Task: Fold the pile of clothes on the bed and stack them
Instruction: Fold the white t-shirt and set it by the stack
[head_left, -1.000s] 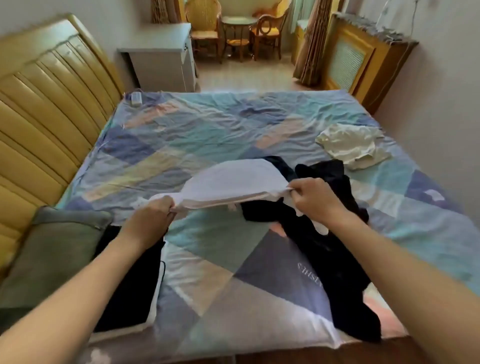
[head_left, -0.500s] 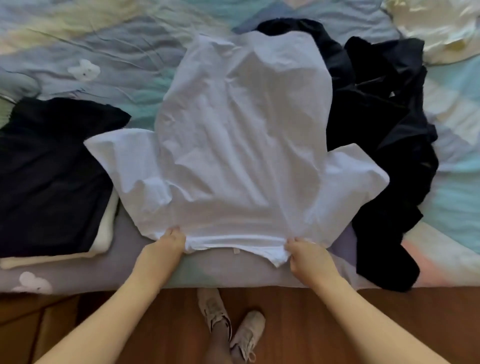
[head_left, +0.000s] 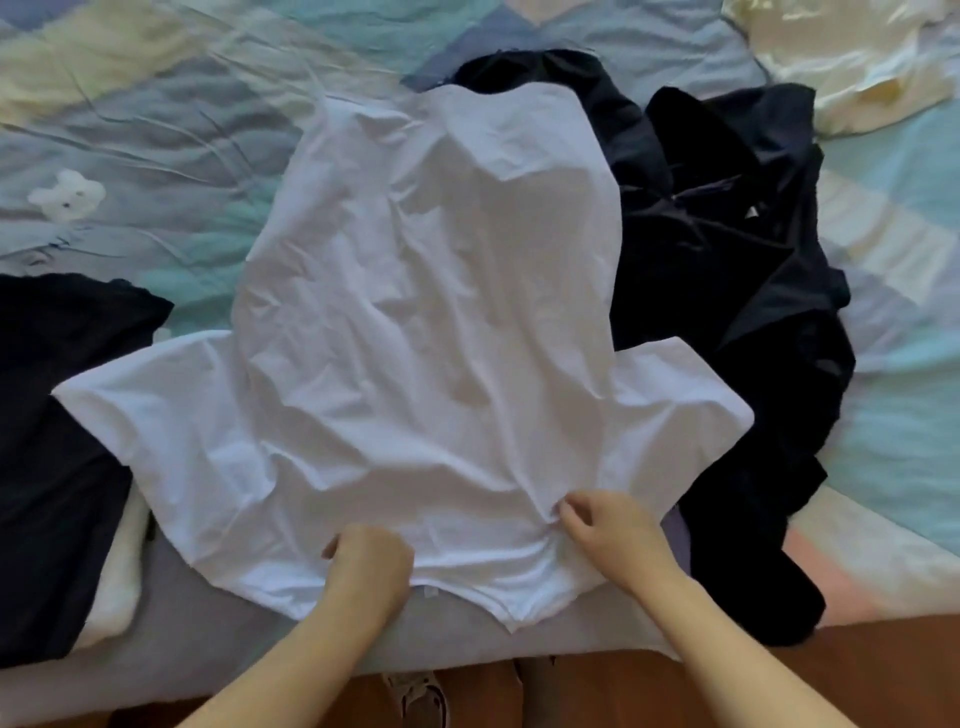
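Observation:
A white T-shirt (head_left: 415, 332) lies spread flat on the bed, collar toward me, sleeves out to both sides. My left hand (head_left: 369, 566) grips the fabric near the collar's left side with curled fingers. My right hand (head_left: 608, 525) pinches the cloth at the right shoulder. A heap of unfolded dark clothes (head_left: 737, 291) lies under and to the right of the shirt. At the left sits a folded stack (head_left: 57, 467): a dark garment on top of a cream one.
The patchwork bedsheet (head_left: 156, 130) covers the bed. A crumpled cream garment (head_left: 852, 62) lies at the far right. The bed's near edge runs along the bottom, with wooden floor (head_left: 857, 680) and my shoe (head_left: 421, 696) below it.
The shirt was held up in the air, then laid flat on the bed. Both hands have since shifted inward along the collar edge, and the sleeves now lie wider.

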